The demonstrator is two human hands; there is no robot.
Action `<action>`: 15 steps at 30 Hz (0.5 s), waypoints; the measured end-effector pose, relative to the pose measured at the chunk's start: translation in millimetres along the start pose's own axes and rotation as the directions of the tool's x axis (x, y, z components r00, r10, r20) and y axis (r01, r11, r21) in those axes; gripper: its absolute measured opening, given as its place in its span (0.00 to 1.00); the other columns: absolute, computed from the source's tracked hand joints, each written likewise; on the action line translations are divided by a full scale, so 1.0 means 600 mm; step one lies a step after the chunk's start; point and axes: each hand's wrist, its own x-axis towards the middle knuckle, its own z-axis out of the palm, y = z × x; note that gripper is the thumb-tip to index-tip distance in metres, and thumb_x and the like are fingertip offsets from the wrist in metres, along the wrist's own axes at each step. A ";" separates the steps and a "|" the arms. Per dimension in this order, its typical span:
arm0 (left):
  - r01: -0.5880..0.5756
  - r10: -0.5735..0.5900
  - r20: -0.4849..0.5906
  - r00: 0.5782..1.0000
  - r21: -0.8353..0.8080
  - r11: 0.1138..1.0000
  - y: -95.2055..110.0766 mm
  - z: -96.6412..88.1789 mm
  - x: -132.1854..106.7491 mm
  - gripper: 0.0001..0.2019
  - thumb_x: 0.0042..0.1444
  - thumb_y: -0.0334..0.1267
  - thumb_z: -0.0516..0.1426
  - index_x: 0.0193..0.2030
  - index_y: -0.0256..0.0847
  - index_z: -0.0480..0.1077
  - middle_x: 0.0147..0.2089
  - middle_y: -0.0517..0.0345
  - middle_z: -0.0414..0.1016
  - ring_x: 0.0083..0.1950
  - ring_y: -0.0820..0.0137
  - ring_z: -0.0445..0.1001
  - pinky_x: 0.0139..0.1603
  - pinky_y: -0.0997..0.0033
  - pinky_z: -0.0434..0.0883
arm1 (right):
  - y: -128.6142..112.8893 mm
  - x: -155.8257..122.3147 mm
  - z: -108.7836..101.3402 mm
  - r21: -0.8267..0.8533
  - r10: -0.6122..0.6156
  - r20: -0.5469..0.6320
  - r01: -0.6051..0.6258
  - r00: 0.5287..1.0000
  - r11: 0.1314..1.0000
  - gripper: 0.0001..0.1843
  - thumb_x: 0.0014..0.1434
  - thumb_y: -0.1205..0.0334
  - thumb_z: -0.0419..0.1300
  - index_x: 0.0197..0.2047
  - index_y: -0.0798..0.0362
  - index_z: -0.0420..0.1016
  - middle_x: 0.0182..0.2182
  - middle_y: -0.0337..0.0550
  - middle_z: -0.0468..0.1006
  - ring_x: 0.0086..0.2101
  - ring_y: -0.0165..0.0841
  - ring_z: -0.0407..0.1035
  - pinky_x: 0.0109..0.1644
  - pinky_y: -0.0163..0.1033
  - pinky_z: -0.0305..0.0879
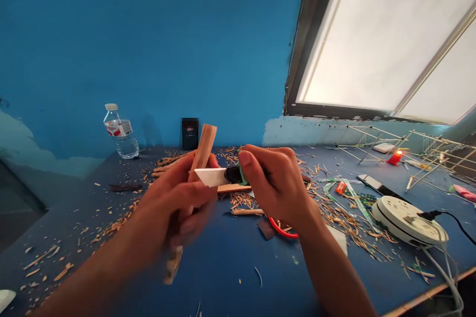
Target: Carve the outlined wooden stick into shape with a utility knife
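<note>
From here I see a dark blue flat tabletop point(230, 262), littered with thin, pale-brown wood shavings point(241, 201). A clear plastic bottle with a white cap point(126, 144) stands at the far left. Over on the right sit a round white power strip point(405, 218), a small orange-red block point(340, 187) and a spindly frame of pale sticks point(410, 182).

Through my one head camera I look forward and down across the blue desk point(226, 272), left hand point(163, 203) and right hand point(277, 185) near, blue wall point(167, 44) far.
</note>
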 end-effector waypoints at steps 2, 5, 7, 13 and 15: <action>-0.030 0.031 -0.011 0.999 0.081 0.996 -0.008 0.000 -0.003 0.17 0.56 0.50 0.67 0.50 0.54 0.70 0.21 0.69 0.57 0.18 0.79 0.48 0.15 0.83 0.54 | 0.005 0.002 0.007 -0.014 0.005 0.006 -0.005 1.000 1.000 0.25 0.77 0.51 0.48 0.27 0.48 0.50 0.20 0.33 0.56 0.22 0.30 0.45 0.30 0.45 0.40; -0.075 0.090 -0.065 0.994 0.201 0.977 -0.012 0.006 -0.008 0.24 0.54 0.56 0.68 0.54 0.56 0.68 0.25 0.69 0.57 0.20 0.79 0.50 0.15 0.83 0.55 | 0.011 0.004 0.017 -0.034 0.022 0.008 -0.022 1.000 0.999 0.26 0.77 0.50 0.47 0.26 0.48 0.51 0.19 0.34 0.59 0.22 0.30 0.45 0.30 0.45 0.41; -0.070 0.090 -0.080 0.993 0.227 0.971 -0.012 0.011 -0.010 0.22 0.56 0.56 0.68 0.51 0.55 0.67 0.25 0.70 0.56 0.19 0.79 0.51 0.16 0.83 0.56 | 0.013 0.003 0.023 -0.034 0.025 0.021 -0.024 0.999 0.999 0.26 0.77 0.51 0.47 0.26 0.48 0.51 0.19 0.34 0.59 0.21 0.30 0.45 0.30 0.44 0.41; -0.098 0.154 -0.161 0.975 0.309 0.946 -0.025 0.017 0.005 0.19 0.62 0.59 0.62 0.51 0.53 0.66 0.20 0.72 0.52 0.17 0.77 0.47 0.14 0.81 0.52 | 0.020 0.006 0.049 -0.160 0.073 -0.030 -0.077 0.997 0.984 0.27 0.75 0.52 0.45 0.23 0.49 0.55 0.17 0.36 0.58 0.20 0.30 0.45 0.30 0.43 0.39; -0.104 0.202 -0.243 0.949 0.365 0.925 -0.036 0.016 0.015 0.17 0.63 0.57 0.63 0.49 0.51 0.67 0.20 0.71 0.53 0.18 0.76 0.49 0.15 0.80 0.52 | 0.028 0.008 0.061 -0.212 0.129 -0.065 -0.140 0.989 0.967 0.27 0.74 0.53 0.46 0.22 0.48 0.59 0.16 0.37 0.59 0.19 0.30 0.48 0.30 0.43 0.39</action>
